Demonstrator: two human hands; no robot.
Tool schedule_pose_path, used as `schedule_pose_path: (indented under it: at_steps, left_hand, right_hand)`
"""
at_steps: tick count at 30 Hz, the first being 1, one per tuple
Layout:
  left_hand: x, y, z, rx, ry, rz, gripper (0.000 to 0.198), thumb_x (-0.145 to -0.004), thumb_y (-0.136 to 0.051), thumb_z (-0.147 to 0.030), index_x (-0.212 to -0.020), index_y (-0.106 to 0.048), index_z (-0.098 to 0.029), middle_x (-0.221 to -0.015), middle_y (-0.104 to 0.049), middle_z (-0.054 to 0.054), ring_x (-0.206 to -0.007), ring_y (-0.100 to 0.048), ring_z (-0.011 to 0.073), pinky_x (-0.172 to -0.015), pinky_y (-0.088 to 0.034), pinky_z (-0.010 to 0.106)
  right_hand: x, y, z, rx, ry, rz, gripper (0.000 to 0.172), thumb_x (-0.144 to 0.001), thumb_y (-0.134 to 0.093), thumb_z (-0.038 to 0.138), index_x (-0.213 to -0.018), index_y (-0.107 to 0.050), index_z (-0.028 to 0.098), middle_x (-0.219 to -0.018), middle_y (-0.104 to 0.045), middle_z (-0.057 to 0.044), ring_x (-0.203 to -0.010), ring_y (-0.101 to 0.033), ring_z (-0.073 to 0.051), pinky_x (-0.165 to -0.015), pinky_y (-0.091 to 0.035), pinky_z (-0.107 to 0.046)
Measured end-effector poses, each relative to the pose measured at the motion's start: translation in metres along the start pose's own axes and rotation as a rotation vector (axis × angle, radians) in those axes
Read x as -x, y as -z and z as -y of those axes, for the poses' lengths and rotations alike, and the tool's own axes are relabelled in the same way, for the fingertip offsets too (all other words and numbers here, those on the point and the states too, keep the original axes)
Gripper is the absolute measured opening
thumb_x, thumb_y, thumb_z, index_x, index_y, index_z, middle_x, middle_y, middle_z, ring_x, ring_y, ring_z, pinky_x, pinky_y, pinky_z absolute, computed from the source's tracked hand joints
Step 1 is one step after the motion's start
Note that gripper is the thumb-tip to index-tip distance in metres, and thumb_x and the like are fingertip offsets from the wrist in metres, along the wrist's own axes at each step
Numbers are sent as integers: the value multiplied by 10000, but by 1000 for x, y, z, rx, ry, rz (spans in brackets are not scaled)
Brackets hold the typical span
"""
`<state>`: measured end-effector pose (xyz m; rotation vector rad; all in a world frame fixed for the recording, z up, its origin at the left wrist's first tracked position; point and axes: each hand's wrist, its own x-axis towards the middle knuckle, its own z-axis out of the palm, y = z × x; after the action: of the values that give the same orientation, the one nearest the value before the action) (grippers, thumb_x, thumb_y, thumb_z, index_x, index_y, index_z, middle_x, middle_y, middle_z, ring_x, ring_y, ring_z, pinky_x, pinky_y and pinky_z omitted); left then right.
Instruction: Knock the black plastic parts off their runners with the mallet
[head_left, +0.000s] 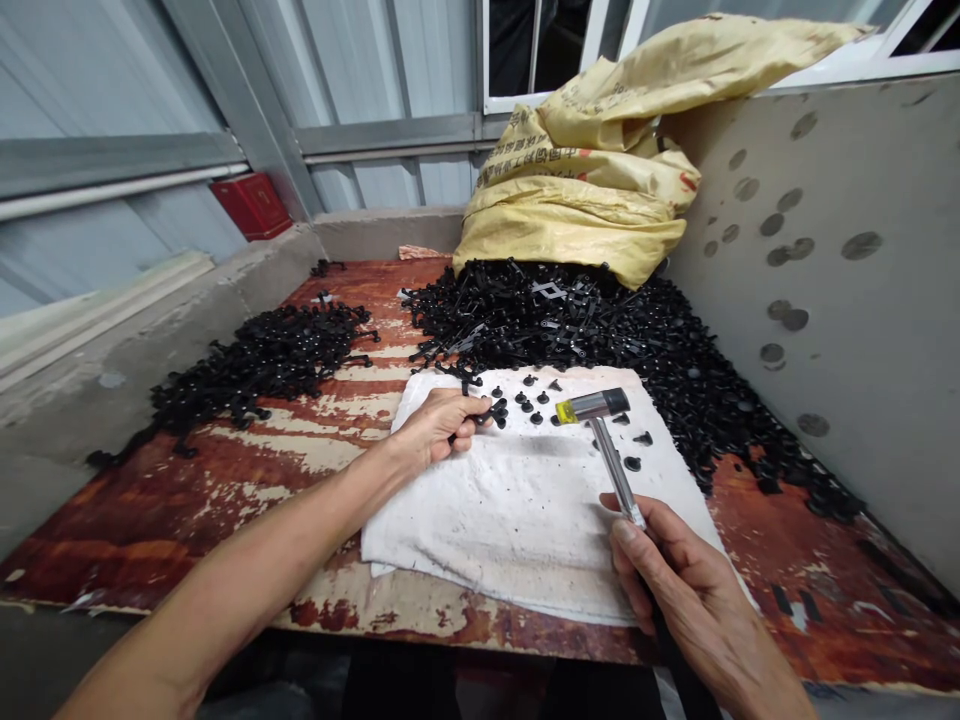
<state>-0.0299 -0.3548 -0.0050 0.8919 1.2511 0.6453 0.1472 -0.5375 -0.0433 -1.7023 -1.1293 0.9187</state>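
My right hand [667, 570] is wrapped round the handle of a mallet [619, 470] with a metal head, one yellow face and one black face. The head hangs above the right part of a white cloth [487, 520]. My left hand [446, 425] is closed on a small black part [496, 412] with round ends, over the cloth's left side; its exact shape is partly hidden by my fingers. Several small black round-headed pieces [526, 406] are spread on the cloth between my left hand and the mallet head.
A big heap of black parts [525, 315] lies behind the cloth and down its right side, beneath a yellow woven sack [577, 215]. Another pile of black parts [262, 365] sits at left on the worn red tabletop [187, 500]. A spotted panel [825, 250] bounds the right.
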Motion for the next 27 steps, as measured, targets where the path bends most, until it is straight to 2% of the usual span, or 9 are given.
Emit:
schedule_pose_path:
  at_steps: [8, 11, 14, 16, 20, 22, 25, 27]
  left_hand:
    - [-3, -1, -2, -61, -4, -17, 226, -824, -602, -57, -636, -502, -134, -491, -609, 33, -302, -301, -6, -336, -161, 149]
    - [-5, 0, -3, -108, -3, -7, 223, -819, -602, -52, -644, -493, -138, -495, -618, 43, -304, -302, -8, -349, -159, 150]
    - [-5, 1, -5, -140, -1, -5, 204, -821, -582, -47, -658, -502, -139, -488, -614, 39, -303, -300, -4, -356, -142, 159]
    - [-3, 2, -6, -163, 5, -8, 200, -823, -566, -43, -656, -507, -136, -480, -606, 35, -308, -303, 0, -361, -138, 164]
    - [2, 1, -9, -193, 1, -2, 208, -802, -572, -29, -636, -507, -137, -452, -579, 23, -318, -292, 7, -365, -145, 181]
    - [5, 1, -10, -190, -8, -4, 219, -797, -578, -25, -633, -496, -145, -446, -574, 21, -321, -292, 10, -368, -143, 188]
    - [9, 1, -11, -190, -24, -5, 230, -806, -583, -32, -640, -480, -153, -441, -562, 12, -333, -324, 16, -376, -148, 186]
    - [9, 1, -11, -195, -32, 1, 232, -815, -581, -41, -644, -473, -156, -444, -562, 9, -334, -321, 15, -380, -150, 183]
  right_hand:
    - [2, 1, 2, 24, -37, 66, 640, -862, -418, 684, -1134, -608, 137, -457, -397, 77, -417, -367, -127, -443, -339, -259]
    - [2, 5, 10, 93, -14, 27, 571, -873, -394, 650, -1053, -655, 175, -520, -487, 29, -452, -445, -148, -455, -386, -269]
    - [-3, 12, 22, 228, 84, -19, 482, -854, -436, 580, -1029, -671, 197, -601, -569, -10, -528, -532, -179, -491, -430, -277]
    - [-10, 16, 29, 294, 182, 14, 424, -852, -443, 523, -1038, -639, 196, -657, -597, -21, -558, -551, -181, -515, -451, -281]
    - [-31, 19, 40, 442, 358, 120, 197, -846, -439, 406, -808, -521, 231, -662, -572, -11, -570, -532, -165, -543, -462, -286]
    - [-39, 18, 43, 527, 409, 67, 153, -839, -436, 369, -774, -484, 239, -645, -556, -5, -556, -525, -165, -529, -448, -287]
    - [-49, 14, 43, 628, 526, -100, 155, -854, -416, 308, -890, -537, 217, -755, -599, -46, -621, -582, -185, -575, -462, -305]
    - [-54, 10, 40, 717, 596, -163, 184, -856, -407, 253, -936, -562, 196, -836, -611, -79, -656, -608, -194, -597, -469, -312]
